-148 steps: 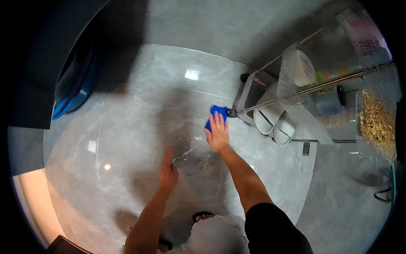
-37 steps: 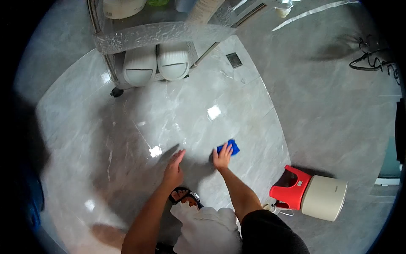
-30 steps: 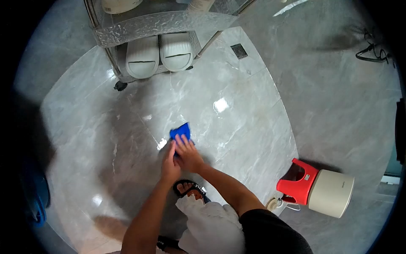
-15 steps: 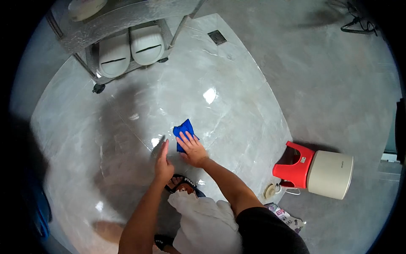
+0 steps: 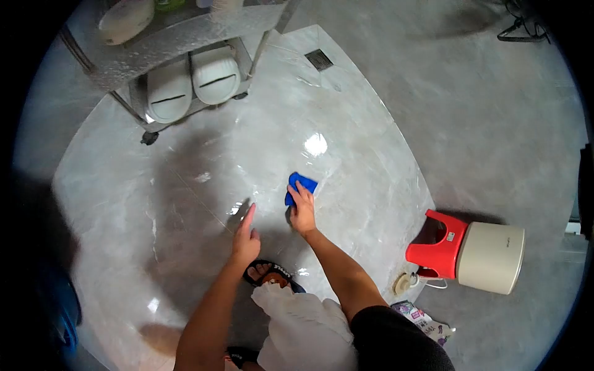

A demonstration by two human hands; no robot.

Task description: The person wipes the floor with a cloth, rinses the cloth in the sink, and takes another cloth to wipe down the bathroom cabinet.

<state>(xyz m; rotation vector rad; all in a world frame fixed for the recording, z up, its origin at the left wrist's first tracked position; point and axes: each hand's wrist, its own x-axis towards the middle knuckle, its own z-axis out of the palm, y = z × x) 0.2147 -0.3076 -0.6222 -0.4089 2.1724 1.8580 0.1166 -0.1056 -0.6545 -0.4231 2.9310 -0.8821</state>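
The right hand [image 5: 303, 215] is on the blue cloth [image 5: 307, 181], which lies on the shiny grey floor [image 5: 365, 185] out in front of the black sandal [image 5: 281, 270], and its fingers are spread a little over the top of the cloth. The left hand [image 5: 247, 242] is just to the side of it, with a spread grip that holds nothing — its fingers point forward and its thumb sticks out. Up ahead, two white slippers [image 5: 216, 75] sit low in the rack [image 5: 145, 59], and a red stool [image 5: 436, 250] is well off to the right.
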